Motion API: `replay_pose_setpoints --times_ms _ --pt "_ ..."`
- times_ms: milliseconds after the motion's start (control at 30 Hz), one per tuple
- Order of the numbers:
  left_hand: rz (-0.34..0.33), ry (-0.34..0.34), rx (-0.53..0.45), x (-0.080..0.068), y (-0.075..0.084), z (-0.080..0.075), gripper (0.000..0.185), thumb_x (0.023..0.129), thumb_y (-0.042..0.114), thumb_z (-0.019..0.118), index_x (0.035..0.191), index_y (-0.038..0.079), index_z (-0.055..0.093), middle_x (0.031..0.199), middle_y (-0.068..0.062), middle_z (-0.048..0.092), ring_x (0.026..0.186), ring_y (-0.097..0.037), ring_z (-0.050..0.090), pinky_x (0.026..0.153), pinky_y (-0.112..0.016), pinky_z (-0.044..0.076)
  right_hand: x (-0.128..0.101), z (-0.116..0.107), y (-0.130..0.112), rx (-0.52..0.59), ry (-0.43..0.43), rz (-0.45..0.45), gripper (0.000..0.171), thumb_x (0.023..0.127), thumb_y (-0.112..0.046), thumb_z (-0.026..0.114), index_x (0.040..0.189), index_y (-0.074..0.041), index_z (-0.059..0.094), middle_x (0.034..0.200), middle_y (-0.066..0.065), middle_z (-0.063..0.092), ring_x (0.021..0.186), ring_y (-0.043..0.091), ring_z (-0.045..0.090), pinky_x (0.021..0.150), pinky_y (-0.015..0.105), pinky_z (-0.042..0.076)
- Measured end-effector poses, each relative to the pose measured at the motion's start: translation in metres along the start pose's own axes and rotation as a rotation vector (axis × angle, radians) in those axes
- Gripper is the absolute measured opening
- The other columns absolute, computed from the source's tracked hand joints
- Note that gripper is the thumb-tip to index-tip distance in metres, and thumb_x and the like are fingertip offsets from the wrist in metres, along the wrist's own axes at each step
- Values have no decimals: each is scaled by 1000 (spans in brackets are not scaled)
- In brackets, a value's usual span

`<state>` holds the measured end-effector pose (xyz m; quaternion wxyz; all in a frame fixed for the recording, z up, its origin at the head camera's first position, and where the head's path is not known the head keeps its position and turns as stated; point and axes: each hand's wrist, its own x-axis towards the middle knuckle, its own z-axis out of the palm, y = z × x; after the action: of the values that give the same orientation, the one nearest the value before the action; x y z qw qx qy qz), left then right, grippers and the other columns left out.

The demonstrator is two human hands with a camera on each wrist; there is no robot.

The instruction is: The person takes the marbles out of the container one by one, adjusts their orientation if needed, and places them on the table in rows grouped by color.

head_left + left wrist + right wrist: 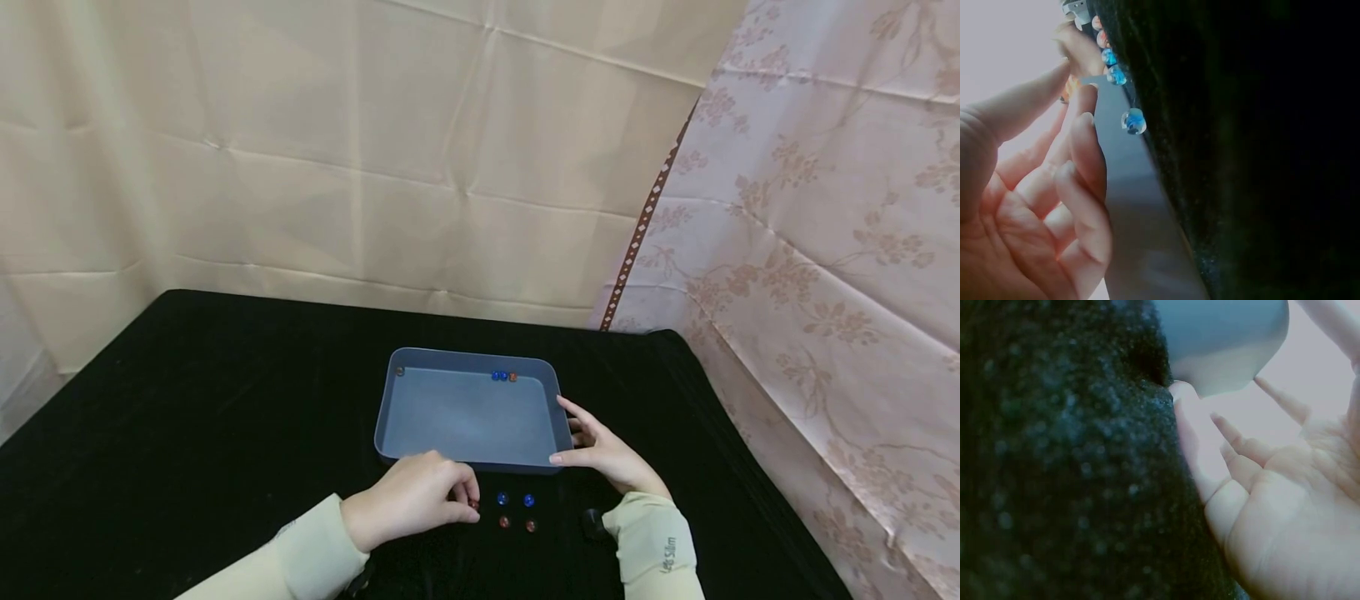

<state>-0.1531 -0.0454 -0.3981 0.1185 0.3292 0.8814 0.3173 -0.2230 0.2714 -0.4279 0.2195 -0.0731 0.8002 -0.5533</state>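
Observation:
A grey-blue tray point(390, 417) stands on the black cloth point(225, 400). Two blue marbles and a red one point(502, 377) lie against its far wall, and another marble point(400, 372) sits in its far left corner. In front of the tray, my left hand point(468, 504) has curled fingers pinching a red marble point(473, 504) at the cloth; the left wrist view shows thumb and forefinger closed on it point(1070, 87). Beside it lie two blue marbles point(502, 498) and two red ones point(504, 522). My right hand point(572, 433) touches the tray's near right corner point(1222, 344) with straight fingers point(1235, 434).
Beige cloth backdrops hang behind the table, and a flowered one point(825, 250) hangs on the right. The table's right edge point(750, 450) is close to my right hand. Black cloth stretches wide to the left of the tray.

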Motion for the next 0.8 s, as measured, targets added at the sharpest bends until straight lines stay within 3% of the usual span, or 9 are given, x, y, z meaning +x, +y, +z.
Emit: replay_pose_setpoints --times_ms 333,800 --pt "3 -9 -1 -1 -1 3 7 86 27 77 89 24 72 74 21 68 64 9 55 58 -18 44 1 -1 1 -1 4 7 88 87 -15 73 158 -24 21 144 27 36 124 35 47 104 48 43" --pt "-29 -97 78 0 2 2 8 86 27 76 91 23 71 71 20 65 60 7 53 57 -17 44 1 0 0 6 6 20 88 87 -16 72 158 -24 21 152 24 29 129 38 42 105 51 42"
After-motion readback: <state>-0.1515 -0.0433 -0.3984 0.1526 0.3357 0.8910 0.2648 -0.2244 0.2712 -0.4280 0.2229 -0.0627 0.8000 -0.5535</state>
